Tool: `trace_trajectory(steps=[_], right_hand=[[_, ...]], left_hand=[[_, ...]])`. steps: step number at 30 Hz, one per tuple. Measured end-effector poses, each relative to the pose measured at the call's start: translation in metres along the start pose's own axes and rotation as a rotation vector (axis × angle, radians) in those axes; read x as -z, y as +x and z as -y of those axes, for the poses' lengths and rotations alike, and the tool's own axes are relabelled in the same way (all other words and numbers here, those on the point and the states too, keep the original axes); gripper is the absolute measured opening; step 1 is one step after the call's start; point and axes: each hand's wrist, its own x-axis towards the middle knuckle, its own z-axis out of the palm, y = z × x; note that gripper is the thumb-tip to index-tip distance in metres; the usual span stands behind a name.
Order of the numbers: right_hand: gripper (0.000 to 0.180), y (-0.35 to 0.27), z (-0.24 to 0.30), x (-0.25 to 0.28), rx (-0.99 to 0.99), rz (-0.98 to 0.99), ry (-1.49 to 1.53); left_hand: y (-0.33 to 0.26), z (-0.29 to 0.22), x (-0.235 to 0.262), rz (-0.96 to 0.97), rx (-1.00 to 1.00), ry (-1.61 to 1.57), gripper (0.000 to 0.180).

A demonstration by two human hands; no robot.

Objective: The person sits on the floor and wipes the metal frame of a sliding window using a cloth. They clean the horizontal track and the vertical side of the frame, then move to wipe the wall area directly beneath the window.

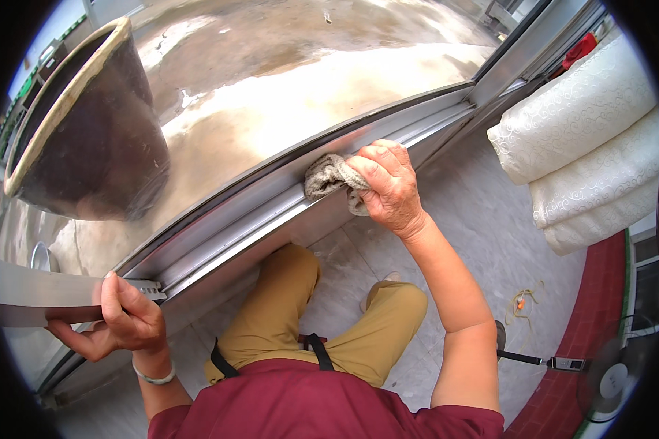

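My right hand (389,189) is closed around a crumpled grey rag (329,178), which presses against the silver metal track (238,228) of a sliding window. Part of the rag hangs over the track's near edge. At the lower left, my left hand (128,319) grips the edge of the metal sliding frame (47,289), with fingers on both sides of it. That frame stands at the left end of the exposed track. A pale bangle (156,378) circles my left wrist.
Beyond the track stands a large dark pot (99,139) with a pale rim, on sunlit ground. Folded white patterned fabric (582,113) bulges in at the right. A fan (609,384) is at the lower right, near a small orange and yellow item (520,303) on the grey floor.
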Motion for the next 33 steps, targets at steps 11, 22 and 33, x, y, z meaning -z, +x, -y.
trace_trajectory(steps=[11,22,33], right_hand=[[0.022,-0.025,-0.117,0.05,-0.133,-0.046,-0.258],[0.022,-0.062,-0.272,0.093,-0.406,-0.095,-0.569],[0.025,-0.033,-0.283,0.099,-0.735,0.224,-0.727]], left_hand=[[-0.011,0.007,0.003,0.086,-0.056,0.097,0.011],[-0.012,0.011,0.005,0.074,-0.073,0.172,0.01],[-0.013,0.004,0.0,0.042,-0.012,0.099,0.012]])
